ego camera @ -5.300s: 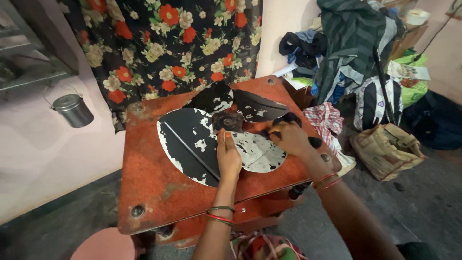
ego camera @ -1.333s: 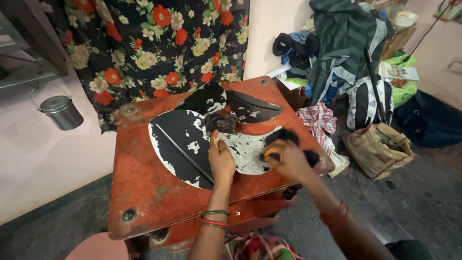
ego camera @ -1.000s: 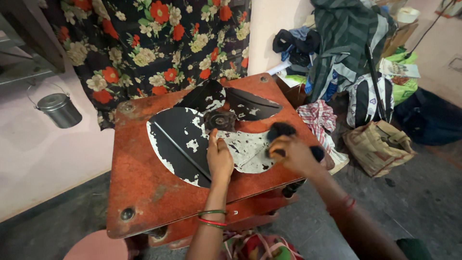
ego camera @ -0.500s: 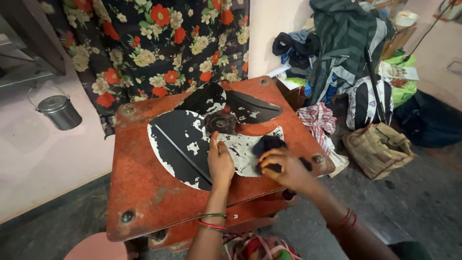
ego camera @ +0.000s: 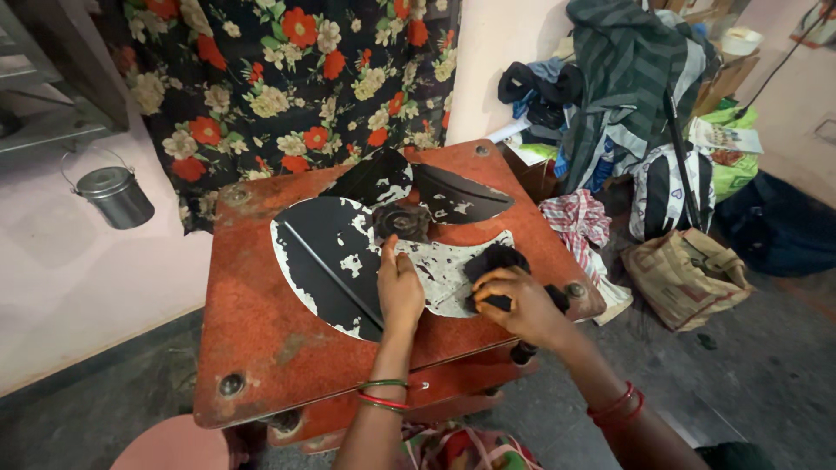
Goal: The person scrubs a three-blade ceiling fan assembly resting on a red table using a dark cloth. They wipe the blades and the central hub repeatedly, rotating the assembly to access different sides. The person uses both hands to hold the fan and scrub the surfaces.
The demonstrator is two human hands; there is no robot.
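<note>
Rusty red table (ego camera: 261,339) against a floral curtain (ego camera: 287,78). Black fan blade (ego camera: 348,252), paint flaking, lies flat at the table's middle. My left hand (ego camera: 401,292) presses it down, fingers flat; my right hand (ego camera: 514,305) is clenched on a dark cloth (ego camera: 495,261), scrubbing. Next stroke needs firm pressure. Left of the table, a lidded steel pail (ego camera: 113,196), contents hidden.

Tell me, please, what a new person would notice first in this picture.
First, the big black fan blade with flaking paint, lying flat on the rusty red table. The left hand presses it down near the hub, while the right hand holds a black cloth against the pale, stripped blade. Behind hangs a black floral curtain, and a pile of clothes and bags fills the right side.
</note>
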